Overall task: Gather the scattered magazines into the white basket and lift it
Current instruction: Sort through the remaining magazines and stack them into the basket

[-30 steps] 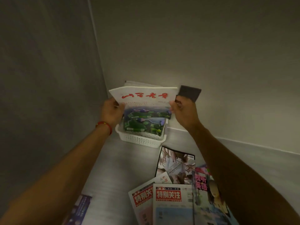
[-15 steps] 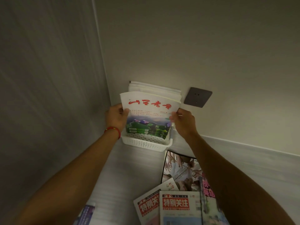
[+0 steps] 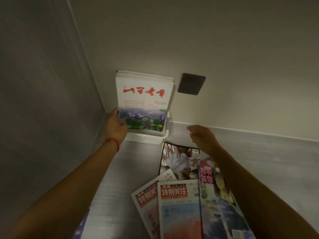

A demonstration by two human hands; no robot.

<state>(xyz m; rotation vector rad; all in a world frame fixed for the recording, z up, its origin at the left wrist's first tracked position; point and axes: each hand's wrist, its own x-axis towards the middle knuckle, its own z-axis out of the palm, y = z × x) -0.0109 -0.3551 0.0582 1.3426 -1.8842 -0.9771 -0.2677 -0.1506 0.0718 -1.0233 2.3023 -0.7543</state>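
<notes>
Against the corner where two grey walls meet, the head view shows the white basket (image 3: 146, 138) standing on the table (image 3: 120, 169), pushed close to the back wall. Several magazines stand upright inside it, leaning on that wall; the front one is a white-covered magazine (image 3: 144, 102) with red calligraphy above a landscape picture. The left hand (image 3: 117, 125), with a red string bracelet (image 3: 113, 143) at the wrist, touches the lower left edge of this magazine just above the basket rim; whether its grip is clamped on the cover or only resting against it cannot be told. The right hand (image 3: 202, 137) hangs in the air to the right of the basket, blurred, its grip apart and empty, clear of everything. A dark wall plate (image 3: 191, 84) sits on the back wall just right of the standing magazines.

Nearer the camera, more magazines lie flat and overlapping on the table: a dark-bordered one with a photo of people (image 3: 179, 161), two with red title blocks (image 3: 177, 211) (image 3: 147, 202), and a colourful one with a portrait (image 3: 219, 195) partly under the right forearm. A bluish cover (image 3: 81, 226) peeks out beneath the left forearm.
</notes>
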